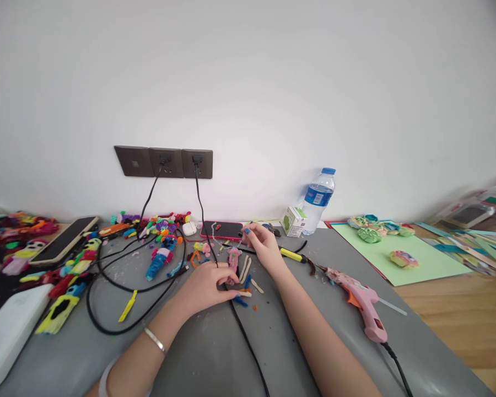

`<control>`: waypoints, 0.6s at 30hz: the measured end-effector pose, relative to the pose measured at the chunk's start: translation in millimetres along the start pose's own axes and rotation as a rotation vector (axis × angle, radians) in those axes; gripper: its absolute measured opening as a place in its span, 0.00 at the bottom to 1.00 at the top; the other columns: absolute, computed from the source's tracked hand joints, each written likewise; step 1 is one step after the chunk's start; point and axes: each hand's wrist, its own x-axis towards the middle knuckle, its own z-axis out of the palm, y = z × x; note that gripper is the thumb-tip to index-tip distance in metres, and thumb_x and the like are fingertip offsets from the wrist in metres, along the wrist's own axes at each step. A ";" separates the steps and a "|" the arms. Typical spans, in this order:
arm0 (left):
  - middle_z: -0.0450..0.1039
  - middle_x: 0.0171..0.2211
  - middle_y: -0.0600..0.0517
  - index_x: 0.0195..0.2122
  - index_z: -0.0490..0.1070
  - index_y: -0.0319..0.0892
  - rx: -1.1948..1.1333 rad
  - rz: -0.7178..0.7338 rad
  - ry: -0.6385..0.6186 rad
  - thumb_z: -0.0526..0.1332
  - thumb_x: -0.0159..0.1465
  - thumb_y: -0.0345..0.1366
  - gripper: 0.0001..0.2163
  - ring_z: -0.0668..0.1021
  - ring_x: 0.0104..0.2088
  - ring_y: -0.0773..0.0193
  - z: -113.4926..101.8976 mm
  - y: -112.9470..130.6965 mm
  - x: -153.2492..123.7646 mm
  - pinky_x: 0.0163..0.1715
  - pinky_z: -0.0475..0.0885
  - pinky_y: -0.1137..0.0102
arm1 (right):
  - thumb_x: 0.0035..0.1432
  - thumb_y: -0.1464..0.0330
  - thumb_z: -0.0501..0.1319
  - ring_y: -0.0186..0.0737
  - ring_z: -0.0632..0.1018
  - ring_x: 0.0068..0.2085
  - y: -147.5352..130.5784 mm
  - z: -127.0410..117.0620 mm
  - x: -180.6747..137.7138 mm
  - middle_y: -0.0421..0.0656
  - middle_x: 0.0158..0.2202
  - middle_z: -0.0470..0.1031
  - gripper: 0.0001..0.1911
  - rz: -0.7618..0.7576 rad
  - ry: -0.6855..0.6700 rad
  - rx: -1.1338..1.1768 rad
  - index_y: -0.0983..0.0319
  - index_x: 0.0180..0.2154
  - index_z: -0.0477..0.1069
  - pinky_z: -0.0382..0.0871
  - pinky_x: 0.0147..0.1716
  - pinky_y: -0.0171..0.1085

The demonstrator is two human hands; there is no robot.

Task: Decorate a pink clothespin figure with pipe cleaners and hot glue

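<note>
My left hand [209, 286] lies on the grey mat [215, 353], fingers closed on a small clay piece beside a pink clay figure [233, 259]. My right hand [261, 242] is raised just behind that figure, with thumb and fingertips pinched on a thin tool or bit I cannot make out. Pale clay strips [245, 269] and small blue and orange bits lie between the two hands. A black cable [248, 342] runs under my left hand toward me.
A pink glue gun [361, 300] lies right of my arm. A phone in a red case [222, 229], a water bottle [318, 199], a small carton [292, 221] and wall sockets [163, 162] are behind. Colourful clay figures [66, 264] crowd the left; green paper [400, 253] lies right.
</note>
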 end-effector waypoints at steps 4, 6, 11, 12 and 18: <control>0.71 0.25 0.55 0.33 0.78 0.47 0.033 0.026 -0.035 0.64 0.59 0.31 0.04 0.73 0.28 0.64 -1.9 3.1 -0.2 0.30 0.63 0.73 | 0.59 0.65 0.58 0.35 0.69 0.25 -2.3 -14.9 -1.5 0.40 0.25 0.73 0.08 0.024 -0.224 -0.289 0.61 0.33 0.72 0.63 0.27 0.35; 0.71 0.24 0.56 0.34 0.78 0.46 0.025 0.037 -0.036 0.62 0.60 0.30 0.06 0.72 0.26 0.65 -1.7 3.7 -0.3 0.30 0.63 0.73 | 0.56 0.71 0.58 0.35 0.69 0.27 -4.3 -24.5 -2.6 0.40 0.29 0.76 0.07 0.000 -0.345 -0.415 0.61 0.33 0.75 0.62 0.28 0.34; 0.71 0.27 0.55 0.35 0.77 0.46 -0.003 0.008 -0.009 0.58 0.62 0.28 0.09 0.71 0.25 0.67 -1.9 2.5 0.2 0.27 0.61 0.73 | 0.48 0.79 0.58 0.35 0.69 0.27 -6.3 -36.7 -6.3 0.40 0.31 0.77 0.13 -0.016 -0.477 -0.532 0.60 0.33 0.77 0.62 0.28 0.33; 0.71 0.27 0.55 0.35 0.77 0.46 0.001 0.000 -0.003 0.58 0.63 0.28 0.09 0.71 0.25 0.67 -2.1 1.9 0.4 0.27 0.61 0.73 | 0.47 0.81 0.57 0.35 0.69 0.28 -6.4 -36.1 -7.2 0.40 0.31 0.77 0.15 -0.013 -0.481 -0.557 0.60 0.33 0.77 0.62 0.29 0.34; 0.72 0.28 0.54 0.35 0.76 0.45 -0.006 -0.048 0.038 0.57 0.63 0.29 0.08 0.72 0.26 0.67 -0.7 -4.1 1.4 0.26 0.61 0.73 | 0.49 0.82 0.56 0.40 0.74 0.35 -13.1 -30.8 -8.3 0.42 0.32 0.77 0.15 -0.076 -0.496 -0.597 0.60 0.33 0.76 0.66 0.36 0.36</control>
